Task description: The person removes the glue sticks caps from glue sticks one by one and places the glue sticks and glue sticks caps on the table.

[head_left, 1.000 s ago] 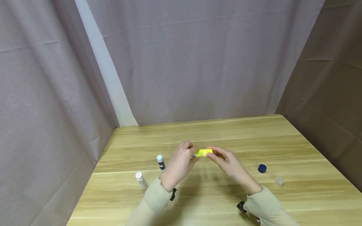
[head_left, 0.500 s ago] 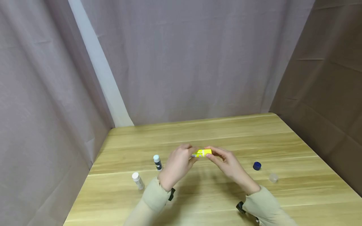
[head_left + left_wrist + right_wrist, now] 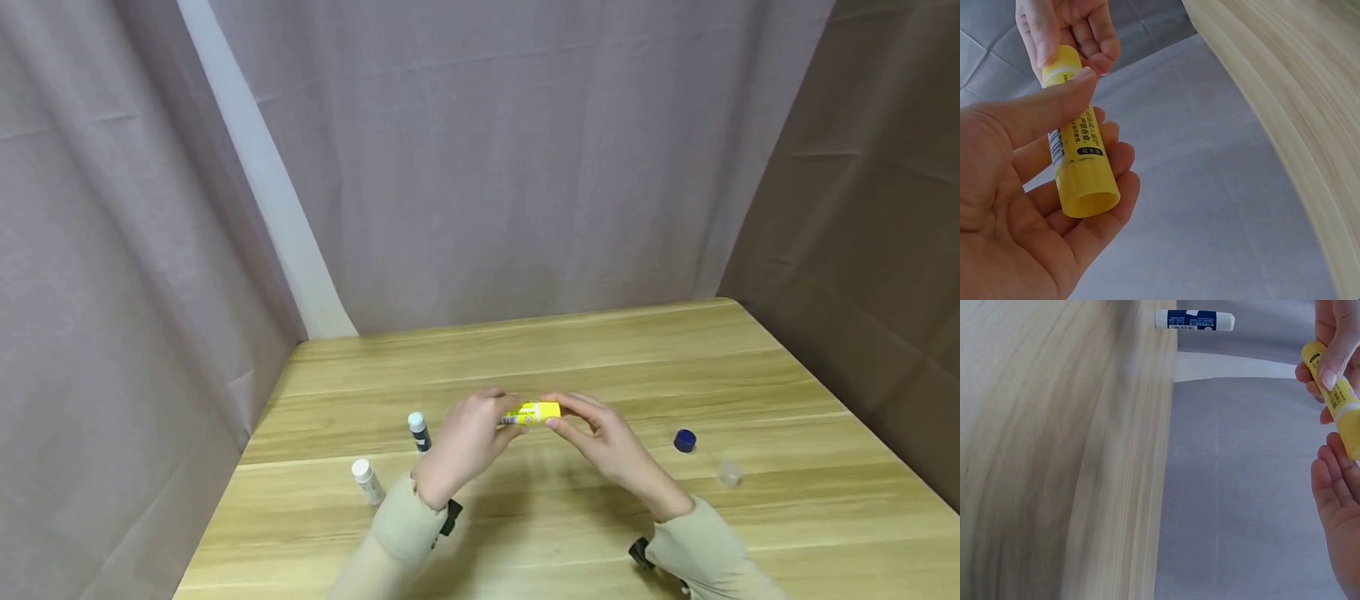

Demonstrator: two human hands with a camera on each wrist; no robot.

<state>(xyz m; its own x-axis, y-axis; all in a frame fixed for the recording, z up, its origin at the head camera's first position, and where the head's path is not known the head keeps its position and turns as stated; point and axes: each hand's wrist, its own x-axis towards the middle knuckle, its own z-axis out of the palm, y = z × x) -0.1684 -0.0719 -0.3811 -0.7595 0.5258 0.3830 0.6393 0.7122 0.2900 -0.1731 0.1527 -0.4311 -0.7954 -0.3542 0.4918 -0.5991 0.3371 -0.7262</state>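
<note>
Left hand: your left hand [image 3: 467,440] is curled round one end of the yellow glue stick [image 3: 533,412], thumb laid along the label and fingers cupped beneath, as the left wrist view shows [image 3: 1079,150].
Right hand: your right hand [image 3: 600,440] pinches the opposite end; the right wrist view shows fingertips [image 3: 1329,375] closed on the yellow barrel [image 3: 1335,394]. How firmly, I cannot tell.
Glue stick, position: held clear above the table [image 3: 675,375], between your two hands, roughly at the middle of the table's width.
Long axis: roughly level and running left to right across you, so each hand meets an end of it. Neither hand is nearer; both are in contact.
Open end: the left wrist view shows a hollow round end at the left-hand side. Whether that is the base or a cap, I cannot tell.
White-capped tube: stands on the table to your left [image 3: 364,477], well apart from the hands.
Dark tube with pale cap: stands just beyond it [image 3: 418,431], near your left hand but not touching.
Blue cap: lies on the table to your right [image 3: 684,440], apart from the hands.
Clear cap: lies just beside the blue cap, on its near side [image 3: 727,473].
Backdrop: grey cloth [image 3: 487,167] hangs behind the table.
</note>
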